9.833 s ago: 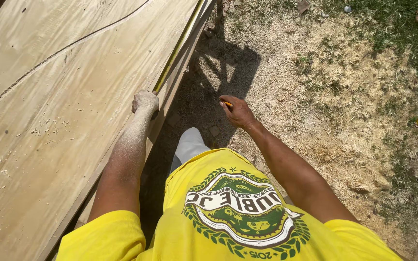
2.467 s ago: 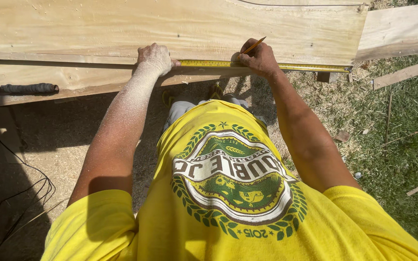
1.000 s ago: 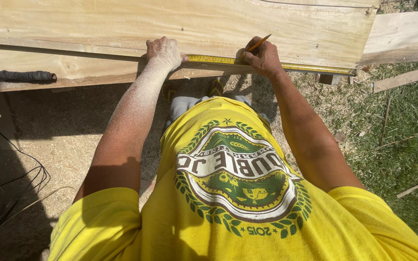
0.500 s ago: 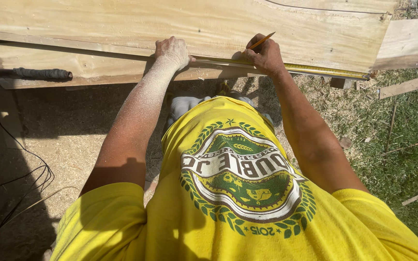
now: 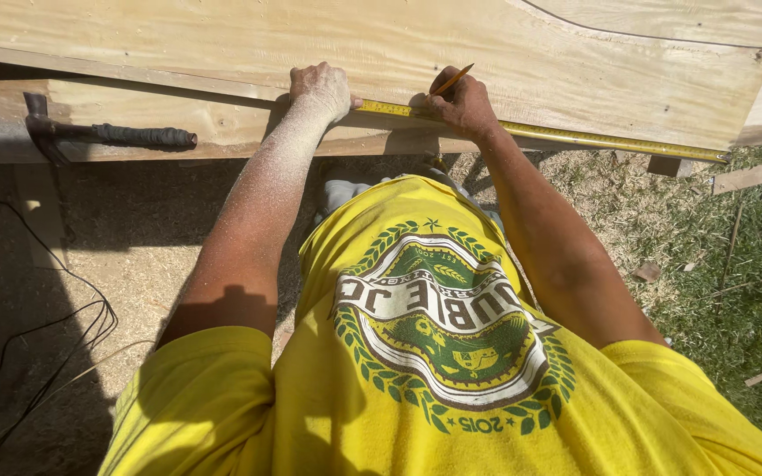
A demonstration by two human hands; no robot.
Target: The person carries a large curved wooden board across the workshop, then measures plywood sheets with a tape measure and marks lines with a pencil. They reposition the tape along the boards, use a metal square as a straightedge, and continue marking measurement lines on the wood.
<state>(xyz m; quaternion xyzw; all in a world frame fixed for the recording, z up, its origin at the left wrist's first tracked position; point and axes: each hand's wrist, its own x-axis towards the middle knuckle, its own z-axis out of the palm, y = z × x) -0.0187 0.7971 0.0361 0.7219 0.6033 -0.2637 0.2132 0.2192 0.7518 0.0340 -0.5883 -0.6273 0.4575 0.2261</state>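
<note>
A large plywood sheet (image 5: 399, 44) lies across the top of the view, with a curved pencil line near its right end. A yellow measuring tape (image 5: 575, 137) runs along its near edge to the right corner. My left hand (image 5: 319, 88) grips the sheet's edge and pins the tape's end there. My right hand (image 5: 460, 104) rests on the tape a little to the right and holds a pencil (image 5: 451, 79) with its tip on the wood. Sawdust coats my left forearm.
A hammer (image 5: 108, 134) with a black grip lies on a lower board (image 5: 222, 128) at the left. Black cables (image 5: 55, 339) trail over the sawdust-covered ground. Wood scraps (image 5: 756, 174) lie on the grass at the right.
Both hands have stayed on the sheet's edge with the tape and pencil. The view has drifted left, bringing the hammer further into sight.
</note>
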